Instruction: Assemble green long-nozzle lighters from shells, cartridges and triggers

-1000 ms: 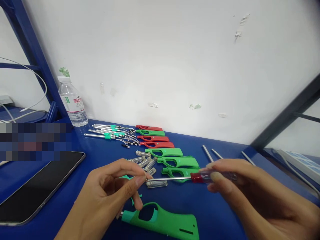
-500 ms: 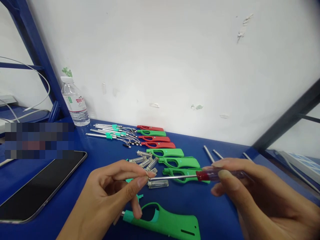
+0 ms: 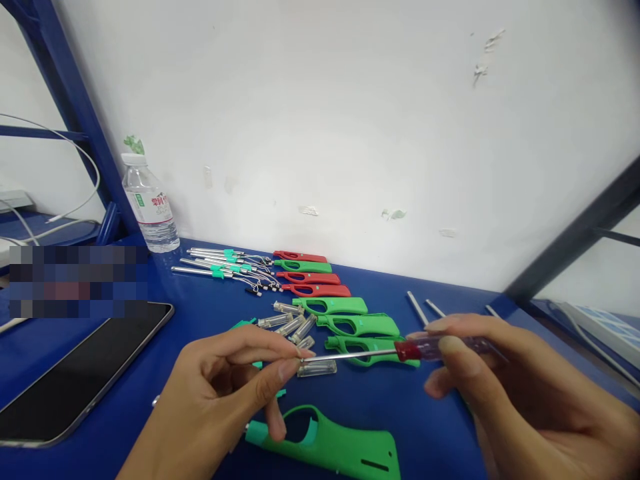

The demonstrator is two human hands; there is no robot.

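Blue table (image 3: pixel 395 397), white wall (image 3: pixel 350 133) behind. Our right hand (image 3: pixel 530 400) grips screwdriver (image 3: pixel 425 348); left hand (image 3: pixel 210 400) pinches tiny part (image 3: pixel 301 358) at its tip, beyond near green lighter (image 3: pixel 345 443). Slack pinch could drop part; tip could slip.

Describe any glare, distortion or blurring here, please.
Head view: light glints on the screwdriver; head view: the wall dims toward the top-right corner; head view: the left post leans outward, perhaps lens stretch; head view: pixelated squares cover an area beyond the phone.
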